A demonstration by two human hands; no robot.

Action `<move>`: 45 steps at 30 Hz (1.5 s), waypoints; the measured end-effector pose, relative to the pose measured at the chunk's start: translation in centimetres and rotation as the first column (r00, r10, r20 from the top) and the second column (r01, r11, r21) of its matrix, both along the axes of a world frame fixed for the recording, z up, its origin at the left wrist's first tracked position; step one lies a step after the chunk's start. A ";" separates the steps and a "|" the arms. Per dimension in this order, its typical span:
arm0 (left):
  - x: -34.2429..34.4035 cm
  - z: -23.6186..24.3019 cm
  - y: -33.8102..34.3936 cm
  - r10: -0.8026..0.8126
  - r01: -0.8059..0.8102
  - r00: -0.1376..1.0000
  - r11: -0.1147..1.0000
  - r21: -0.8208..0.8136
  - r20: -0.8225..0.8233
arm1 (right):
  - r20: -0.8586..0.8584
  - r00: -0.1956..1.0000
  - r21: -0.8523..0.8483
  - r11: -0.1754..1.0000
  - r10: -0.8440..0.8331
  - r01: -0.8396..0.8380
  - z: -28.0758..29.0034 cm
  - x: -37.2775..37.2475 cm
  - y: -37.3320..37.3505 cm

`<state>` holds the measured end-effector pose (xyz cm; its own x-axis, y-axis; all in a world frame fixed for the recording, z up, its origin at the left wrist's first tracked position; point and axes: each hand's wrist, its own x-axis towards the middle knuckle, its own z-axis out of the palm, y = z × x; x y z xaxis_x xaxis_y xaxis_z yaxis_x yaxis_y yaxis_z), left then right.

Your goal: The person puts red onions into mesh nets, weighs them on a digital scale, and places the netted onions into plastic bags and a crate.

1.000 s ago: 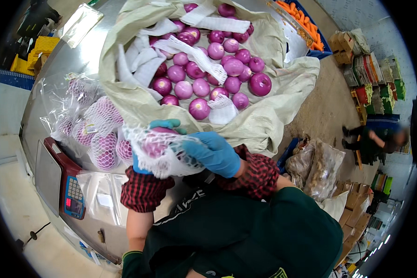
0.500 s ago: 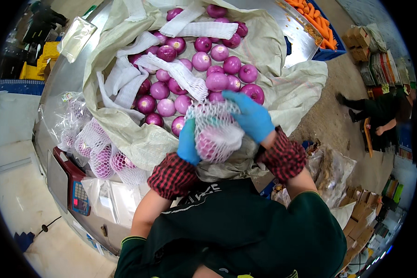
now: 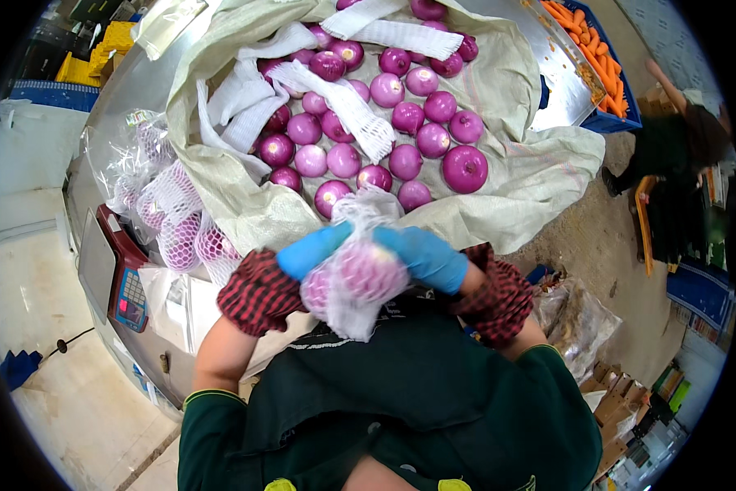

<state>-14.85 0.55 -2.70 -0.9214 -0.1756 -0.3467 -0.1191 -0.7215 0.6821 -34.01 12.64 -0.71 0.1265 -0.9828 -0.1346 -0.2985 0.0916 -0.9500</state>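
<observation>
A white mesh net bag (image 3: 360, 286) with purple onions inside hangs in front of my chest. My left hand (image 3: 315, 248), in a blue glove, is closed on the net's gathered upper part. From the other side my right hand (image 3: 424, 255), gloved alike, grips the same net just above the onions. Beyond my hands, loose red onions (image 3: 465, 169) lie in an opened pale woven sack (image 3: 540, 180). Flat white net sleeves (image 3: 335, 110) rest on top of these onions.
Filled net bags of onions (image 3: 178, 245) sit at the left, beside a red scale (image 3: 129, 278). Clear plastic bags (image 3: 110, 176) lie behind them. A blue crate of carrots (image 3: 605, 74) stands at far right. Another person (image 3: 671, 139) is on the floor to the right.
Both hands have drawn the net bag toward my chest, away from the loose onions. Its upper end is now bunched between them. The person at right has moved and raised an arm.
</observation>
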 end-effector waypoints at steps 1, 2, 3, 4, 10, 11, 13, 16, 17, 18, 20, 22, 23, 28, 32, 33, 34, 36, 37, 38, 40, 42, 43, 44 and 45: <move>1.9 0.8 0.5 0.031 -0.029 0.999 0.978 0.209 -0.008 | -0.587 0.800 -0.165 0.948 0.129 -0.273 0.7 1.0 0.0; 3.6 2.7 0.3 -0.033 0.064 0.995 0.932 -0.356 0.093 | -0.434 0.901 -0.419 0.890 -0.023 -0.179 0.3 2.4 -1.1; 4.9 3.2 0.4 0.070 -0.056 0.987 0.994 -0.098 0.142 | -0.330 0.942 -0.359 0.931 -0.059 -0.067 -0.1 3.8 -1.8; 6.2 3.7 0.4 0.164 -0.197 0.963 0.970 0.145 0.216 | -0.221 0.970 -0.295 0.955 -0.104 0.035 -0.3 5.3 -2.9; 13.9 3.0 2.1 0.390 -0.459 0.840 0.882 0.111 0.377 | -0.701 0.525 -0.558 0.830 -0.482 0.018 -1.2 -0.7 -8.8; 14.7 2.3 2.1 0.389 -0.433 0.835 0.901 0.027 0.389 | -0.699 0.493 -0.583 0.812 -0.517 0.025 -1.8 -2.0 -9.4; 16.3 0.2 2.1 0.328 -0.166 0.818 0.921 -0.353 0.472 | -0.671 0.545 -0.564 0.823 -0.503 0.064 -3.8 -3.6 -10.3; 15.1 1.7 2.5 0.374 0.449 0.745 0.332 -0.830 0.553 | -0.480 0.721 -0.571 0.802 -0.500 0.175 -2.7 -2.8 -10.4; 13.6 3.7 2.0 0.392 0.518 0.787 0.001 -0.855 0.477 | -0.497 0.748 -0.561 0.821 -0.440 0.110 -1.1 -1.7 -9.3; 10.9 6.2 1.9 0.476 0.308 0.852 -0.118 -0.944 0.219 | -0.568 0.726 -0.570 0.822 -0.387 -0.008 1.4 -0.2 -7.8; 5.2 9.3 1.2 0.458 0.031 0.886 -0.224 -0.974 -0.077 | -0.609 0.743 -0.620 0.750 -0.277 -0.229 5.2 2.4 -5.9; 1.3 10.5 0.0 0.335 -0.087 0.932 -0.170 -0.982 -0.141 | -0.489 0.848 -0.566 0.815 -0.207 -0.127 6.6 3.2 -4.3; 0.4 10.3 -0.6 0.287 0.097 0.955 -0.072 -0.993 0.072 | -0.364 0.913 -0.517 0.855 -0.185 -0.033 7.4 2.8 -4.2; -2.9 9.7 1.1 0.472 -0.287 0.881 0.554 -0.782 0.011 | -0.868 0.381 -0.262 0.945 -0.320 0.196 -1.2 -9.4 -2.5; 2.0 8.1 0.6 0.541 -0.451 0.841 0.717 -0.531 0.016 | -0.588 0.696 -0.231 0.910 -0.412 0.343 -8.5 -13.4 -0.4; 4.1 7.4 0.7 0.611 -0.524 0.792 0.680 -0.513 0.000 | -0.269 0.830 -0.091 0.871 -0.488 0.483 -8.4 -13.3 -0.4; 6.8 6.8 1.1 0.677 -0.559 0.734 0.644 -0.522 0.049 | -0.146 0.847 -0.016 0.858 -0.511 0.514 -7.4 -12.4 -1.2; 11.8 6.6 1.9 0.785 -0.696 0.611 0.596 -0.402 0.105 | 0.126 0.801 0.325 0.787 -0.585 0.524 -1.6 -7.9 -4.1; 13.5 7.2 2.2 0.810 -0.738 0.581 0.564 -0.370 0.078 | 0.304 0.821 0.328 0.862 -0.484 0.387 -0.3 -5.6 -5.7; 15.1 8.0 2.7 0.834 -0.774 0.550 0.532 -0.344 0.054 | 0.349 0.904 0.183 0.964 -0.248 0.193 1.1 -1.9 -8.4; 18.5 7.7 4.1 0.835 -0.799 0.551 0.531 -0.282 0.009 | 0.236 0.955 -0.099 0.983 0.177 -0.157 3.7 8.2 -14.1; 20.0 8.0 5.1 0.915 -0.847 0.402 0.368 -0.383 -0.010 | 0.115 0.894 -0.253 0.883 0.433 -0.395 5.6 19.8 -19.3; 20.8 8.0 5.4 0.942 -0.854 0.335 0.293 -0.430 -0.023 | 0.207 0.816 -0.267 0.834 0.540 -0.483 5.4 25.6 -21.5; 22.5 6.8 6.1 0.956 -0.870 0.293 0.264 -0.416 -0.006 | 0.083 0.781 -0.367 0.748 0.619 -0.553 4.0 31.5 -24.0; 23.7 6.2 6.1 0.970 -0.885 0.244 0.215 -0.412 -0.018 | -0.024 0.751 -0.409 0.679 0.660 -0.610 3.3 36.6 -26.4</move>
<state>8.82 6.68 3.49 0.0677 -0.9716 -0.2269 0.3401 -0.1913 0.9207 2.62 -13.75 2.60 0.7287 -0.6267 0.2762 -0.0388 -0.4404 -0.8970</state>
